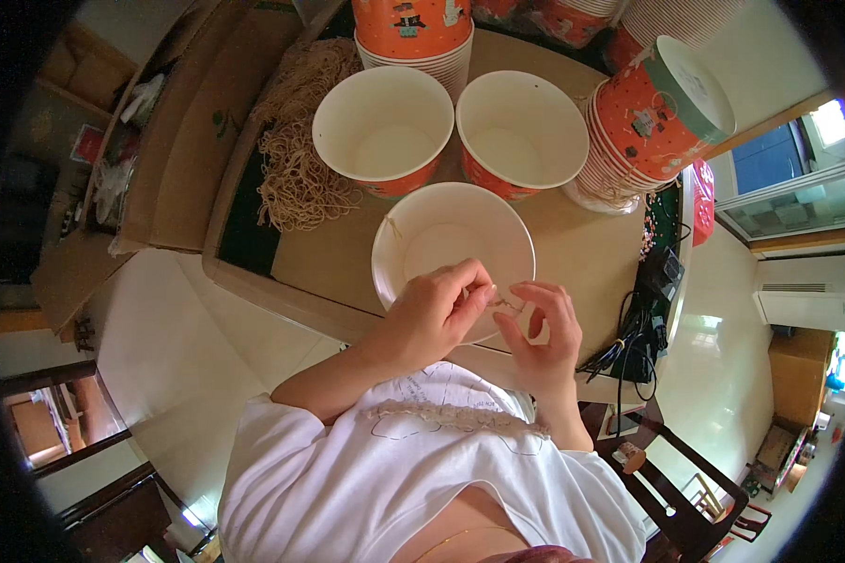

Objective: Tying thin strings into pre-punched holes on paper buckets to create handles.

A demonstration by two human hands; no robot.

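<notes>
My left hand is closed in a pinch on a thin piece of tan string, over the near rim of a white-lined paper bucket. Right beside it, my right hand has its thumb and curled fingers apart, with the string's loose end in the gap between them. A yellowish strand lies against the bucket's left inner wall. Two more paper buckets, one at left and one at right, stand upright just behind, orange outside and white within.
A heap of tan string lies on the table's left. Orange stacked buckets stand behind; another stack leans at right. Black cables lie at the right edge, near a dark chair. A large cardboard box is at left.
</notes>
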